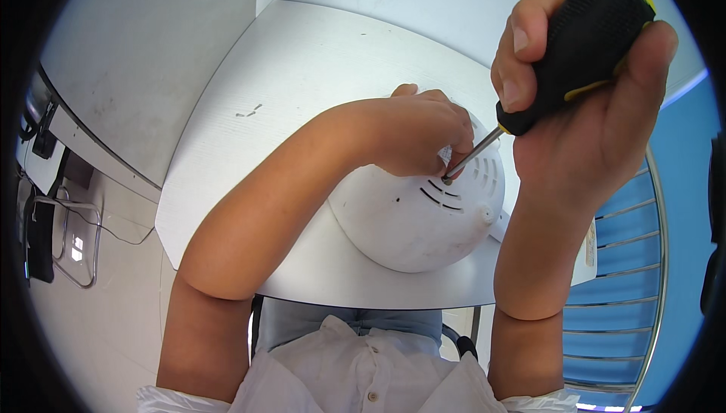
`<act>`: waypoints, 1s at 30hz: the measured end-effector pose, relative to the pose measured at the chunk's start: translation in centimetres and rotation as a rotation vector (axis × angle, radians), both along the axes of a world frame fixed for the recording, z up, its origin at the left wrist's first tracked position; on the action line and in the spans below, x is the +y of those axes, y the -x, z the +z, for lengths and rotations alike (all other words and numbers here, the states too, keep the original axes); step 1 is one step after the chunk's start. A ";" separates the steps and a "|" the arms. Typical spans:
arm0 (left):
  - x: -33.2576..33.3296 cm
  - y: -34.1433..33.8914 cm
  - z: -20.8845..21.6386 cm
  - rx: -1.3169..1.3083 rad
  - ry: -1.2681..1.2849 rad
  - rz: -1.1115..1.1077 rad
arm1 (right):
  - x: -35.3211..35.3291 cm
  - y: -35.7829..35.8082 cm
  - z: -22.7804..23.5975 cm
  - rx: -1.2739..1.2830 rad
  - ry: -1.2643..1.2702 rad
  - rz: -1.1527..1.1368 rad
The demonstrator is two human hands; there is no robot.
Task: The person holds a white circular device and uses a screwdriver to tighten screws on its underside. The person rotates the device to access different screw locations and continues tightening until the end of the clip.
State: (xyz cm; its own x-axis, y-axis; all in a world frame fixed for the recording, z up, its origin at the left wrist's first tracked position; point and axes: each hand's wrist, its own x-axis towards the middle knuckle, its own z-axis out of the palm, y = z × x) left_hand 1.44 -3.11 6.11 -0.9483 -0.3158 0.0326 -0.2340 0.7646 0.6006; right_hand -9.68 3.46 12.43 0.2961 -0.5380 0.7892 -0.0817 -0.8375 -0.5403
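A black and yellow screwdriver (pixel 590 46) slants down to the left in my right hand (pixel 575 125), which is wrapped round its handle. Its metal shaft ends at a small dark spot among the slots of a white rounded plastic housing (pixel 416 231). The housing lies dome side up near the table's front edge, with vent slots and a raised round boss on its surface. My left hand (pixel 423 133) rests over its far left side, fingers bent and closed beside the screwdriver's tip. What those fingers pinch, if anything, is hidden.
The white table (pixel 280 57) carries a few dark marks at its left and meets a pale wall behind. A metal railing (pixel 654 262) stands at the right before a blue wall. On the far left are a tubular metal frame (pixel 94 246) and a cable on the floor.
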 end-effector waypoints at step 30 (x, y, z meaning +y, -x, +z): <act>-0.2 0.5 -0.7 0.050 0.130 -0.038 | 0.4 0.2 0.9 -0.018 -0.077 -0.006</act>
